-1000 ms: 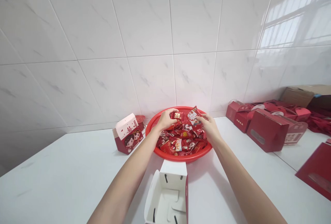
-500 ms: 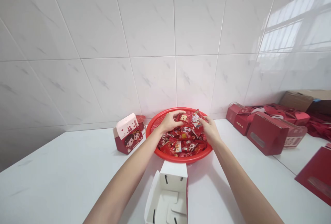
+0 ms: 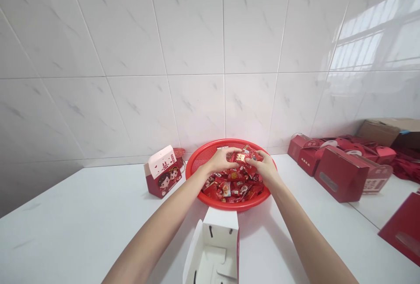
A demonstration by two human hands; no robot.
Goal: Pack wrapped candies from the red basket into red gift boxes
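A red plastic basket point(image 3: 192, 166) holds a pile of red candy packets point(image 3: 229, 187). Over the pile, my left hand point(image 3: 223, 160) grips a red packet with gold print point(image 3: 241, 157) between thumb and fingers. My right hand point(image 3: 266, 168) is closed on a red packet point(image 3: 252, 152) right beside it, and the two packets touch or overlap. In front of the basket stands an open box point(image 3: 215, 249) with a white inside and black handle ends showing. Nothing lies in the visible part of it.
Left of the basket stands a closed pink and red box point(image 3: 163, 172) with cartoon figures. Several red boxes point(image 3: 341, 174) are grouped at the right, with a cardboard carton point(image 3: 380, 130) behind them. Another red box point(image 3: 403, 227) lies at the right edge. A tiled wall rises behind.
Both hands have come closer together over the basket, bringing their packets against each other. The view has shifted slightly.
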